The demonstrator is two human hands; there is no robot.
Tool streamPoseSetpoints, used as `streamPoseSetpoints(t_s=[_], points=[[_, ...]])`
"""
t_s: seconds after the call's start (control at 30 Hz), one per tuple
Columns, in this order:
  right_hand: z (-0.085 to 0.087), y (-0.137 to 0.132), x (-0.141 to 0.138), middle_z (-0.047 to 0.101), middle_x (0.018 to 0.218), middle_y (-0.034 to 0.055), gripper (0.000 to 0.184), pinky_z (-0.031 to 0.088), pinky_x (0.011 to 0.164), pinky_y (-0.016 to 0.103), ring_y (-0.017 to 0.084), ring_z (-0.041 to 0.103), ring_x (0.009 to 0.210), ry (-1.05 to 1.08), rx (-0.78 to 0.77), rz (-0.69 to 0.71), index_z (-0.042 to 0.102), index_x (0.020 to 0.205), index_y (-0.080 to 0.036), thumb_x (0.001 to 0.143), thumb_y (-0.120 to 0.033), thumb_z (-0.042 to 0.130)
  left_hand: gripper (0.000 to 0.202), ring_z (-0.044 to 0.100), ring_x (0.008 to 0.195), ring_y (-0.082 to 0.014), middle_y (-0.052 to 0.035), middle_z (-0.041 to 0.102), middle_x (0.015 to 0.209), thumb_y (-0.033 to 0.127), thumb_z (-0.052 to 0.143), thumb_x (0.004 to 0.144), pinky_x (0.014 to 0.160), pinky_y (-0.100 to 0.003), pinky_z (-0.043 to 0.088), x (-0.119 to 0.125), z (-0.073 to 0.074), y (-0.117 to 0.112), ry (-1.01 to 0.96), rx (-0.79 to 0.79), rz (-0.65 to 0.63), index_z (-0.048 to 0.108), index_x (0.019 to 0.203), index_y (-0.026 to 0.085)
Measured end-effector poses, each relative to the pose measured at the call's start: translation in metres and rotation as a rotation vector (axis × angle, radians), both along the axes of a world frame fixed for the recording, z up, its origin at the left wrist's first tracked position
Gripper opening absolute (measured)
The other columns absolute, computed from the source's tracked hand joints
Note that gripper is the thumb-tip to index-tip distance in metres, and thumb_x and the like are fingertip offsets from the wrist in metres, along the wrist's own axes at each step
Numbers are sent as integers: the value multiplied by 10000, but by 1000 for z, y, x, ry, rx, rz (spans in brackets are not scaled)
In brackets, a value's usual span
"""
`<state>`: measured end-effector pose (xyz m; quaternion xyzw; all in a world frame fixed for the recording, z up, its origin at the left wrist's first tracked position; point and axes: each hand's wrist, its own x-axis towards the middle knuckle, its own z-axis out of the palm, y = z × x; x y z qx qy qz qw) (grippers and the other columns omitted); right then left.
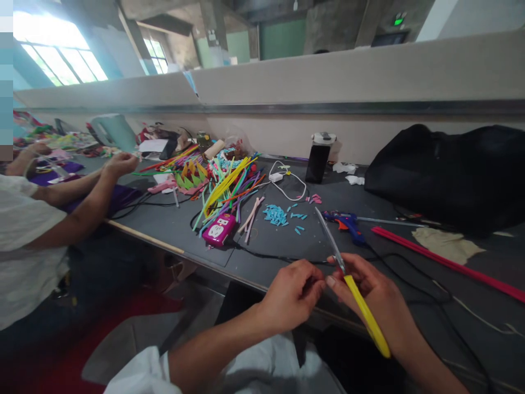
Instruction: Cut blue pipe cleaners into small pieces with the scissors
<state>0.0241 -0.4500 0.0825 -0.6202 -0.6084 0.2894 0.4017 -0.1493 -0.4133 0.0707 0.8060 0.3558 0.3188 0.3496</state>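
Observation:
My right hand [377,293] is closed around a pair of scissors [366,314] with yellow handles, its blades pointing up and away over the table. Beside it, my left hand [292,295] is pinched, its fingertips close to those of the right hand. Whatever lies between the left fingertips is hidden or too small to name. Past the hands, a pile of small blue pieces [275,215] lies on the dark table [262,257], with a few pink pieces [315,198] farther back. A blue glue gun [348,225] rests just beyond the scissors.
Colourful pipe cleaners [229,186] are heaped left of the blue pieces, behind a magenta box [220,230] with a cord. A bottle [318,158], a black bag [443,175] and red strips [447,262] are at the right. Another person's hand [123,164] is at the left.

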Motion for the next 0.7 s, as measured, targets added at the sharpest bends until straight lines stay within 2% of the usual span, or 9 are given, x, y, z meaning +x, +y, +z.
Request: streamPoseSetpoints(t_s=[0.17, 0.43, 0.6, 0.7], points=[[5, 6, -8, 611, 616, -28, 364, 402, 370, 188, 110, 544, 454, 172, -205, 50, 595, 1020, -216, 736, -437, 644, 129, 543, 731, -133, -45, 596, 798, 260, 472, 902, 646, -240, 407, -7, -7, -4, -15, 32, 0, 562, 852, 183], [2, 15, -12, 557, 576, -58, 409, 350, 352, 172, 85, 474, 424, 298, -355, 53, 570, 990, -216, 669, -436, 694, 131, 548, 767, -141, -48, 598, 825, 257, 456, 915, 692, -260, 425, -10, -14, -2, -45, 37, 40, 555, 857, 194], [7, 19, -11, 489, 530, -84, 427, 369, 387, 187, 88, 457, 419, 460, -344, 92, 520, 1049, -209, 705, -422, 657, 138, 548, 735, -121, -29, 601, 809, 275, 475, 913, 683, -233, 419, 0, -12, 6, -56, 27, 56, 567, 856, 190], [5, 34, -1, 466, 509, -91, 382, 374, 391, 207, 94, 436, 391, 383, -252, 58, 522, 1057, -210, 733, -393, 611, 143, 545, 740, -127, -30, 600, 802, 271, 464, 915, 686, -237, 414, -1, -10, 13, -18, 52, 106, 566, 859, 187]])
